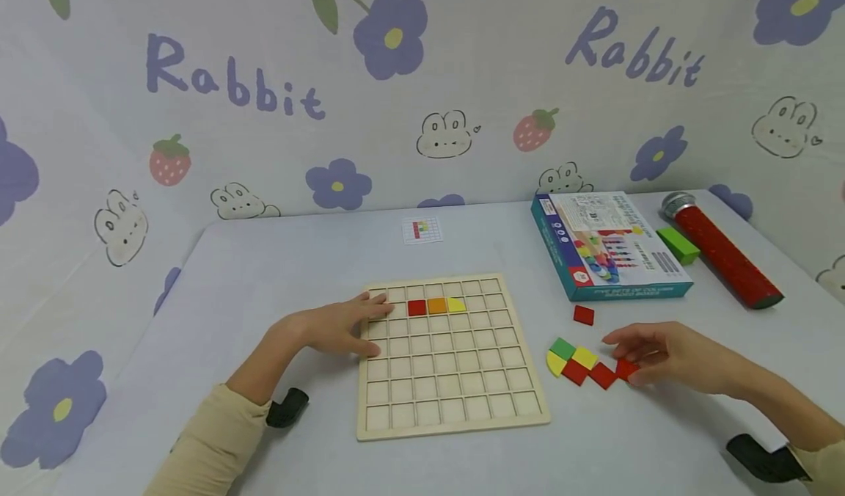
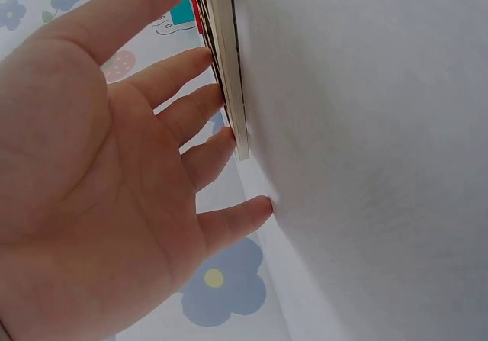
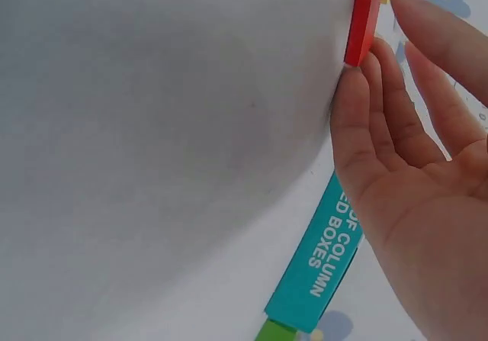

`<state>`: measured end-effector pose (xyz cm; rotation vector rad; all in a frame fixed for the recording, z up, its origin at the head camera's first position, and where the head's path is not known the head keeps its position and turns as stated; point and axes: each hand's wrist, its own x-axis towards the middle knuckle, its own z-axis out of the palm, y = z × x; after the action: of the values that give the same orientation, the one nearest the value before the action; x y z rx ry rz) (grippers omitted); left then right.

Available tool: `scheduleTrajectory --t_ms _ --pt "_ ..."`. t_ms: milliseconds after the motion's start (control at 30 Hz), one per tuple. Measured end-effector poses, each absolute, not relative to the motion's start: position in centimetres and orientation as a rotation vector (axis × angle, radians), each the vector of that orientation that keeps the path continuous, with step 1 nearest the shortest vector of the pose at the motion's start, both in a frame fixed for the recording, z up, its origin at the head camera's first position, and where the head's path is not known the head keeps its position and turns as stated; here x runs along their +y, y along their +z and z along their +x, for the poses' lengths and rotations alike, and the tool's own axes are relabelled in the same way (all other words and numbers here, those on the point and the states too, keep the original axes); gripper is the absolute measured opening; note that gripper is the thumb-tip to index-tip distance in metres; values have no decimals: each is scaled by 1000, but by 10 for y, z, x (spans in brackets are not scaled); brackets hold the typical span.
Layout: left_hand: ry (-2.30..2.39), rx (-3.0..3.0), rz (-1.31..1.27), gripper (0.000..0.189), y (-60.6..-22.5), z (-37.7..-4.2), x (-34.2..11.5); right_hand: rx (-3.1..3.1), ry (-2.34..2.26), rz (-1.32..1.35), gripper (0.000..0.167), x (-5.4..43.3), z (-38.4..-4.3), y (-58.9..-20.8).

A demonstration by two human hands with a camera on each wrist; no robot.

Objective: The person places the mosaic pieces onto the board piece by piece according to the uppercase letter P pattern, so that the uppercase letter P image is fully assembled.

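Note:
My left hand (image 1: 343, 325) rests with spread fingers on the left edge of a wooden grid board (image 1: 452, 430); the left wrist view shows fingertips against the board's side (image 2: 232, 74). In an upper row sit a red square tile (image 1: 416, 307), an orange square tile (image 1: 437, 305) and a yellow quarter-round tile (image 1: 457, 304). Right of the board, my right hand (image 1: 680, 356) reaches over a red tile (image 1: 627, 368) with loosely bent fingers. In the right wrist view, fingertips are at this red tile (image 3: 362, 24), and the thumb appears apart from it.
Beside the right hand lie a green tile (image 1: 562, 348), yellow tiles (image 1: 585, 358) and more red tiles (image 1: 602, 376). One red tile (image 1: 584, 315) lies apart. Behind are a flat box (image 1: 620, 246), a green block (image 1: 678, 246), a red microphone (image 1: 726, 254) and a pattern card (image 1: 422, 230).

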<state>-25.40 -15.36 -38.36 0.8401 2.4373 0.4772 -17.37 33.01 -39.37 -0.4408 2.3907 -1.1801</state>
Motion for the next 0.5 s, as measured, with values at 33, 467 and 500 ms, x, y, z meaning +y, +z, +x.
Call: scheduleTrajectory --t_ms 33,467,500 --pt "480 2436 841 73 -384 -254 -154 2405 -1161 -458 54 330 -173 -394" --pt "495 2426 851 73 -383 -254 -154 2581 -967 -461 49 329 -169 -392" --pt "493 2426 851 73 -383 -254 -154 2598 -949 -447 48 329 -169 -392"
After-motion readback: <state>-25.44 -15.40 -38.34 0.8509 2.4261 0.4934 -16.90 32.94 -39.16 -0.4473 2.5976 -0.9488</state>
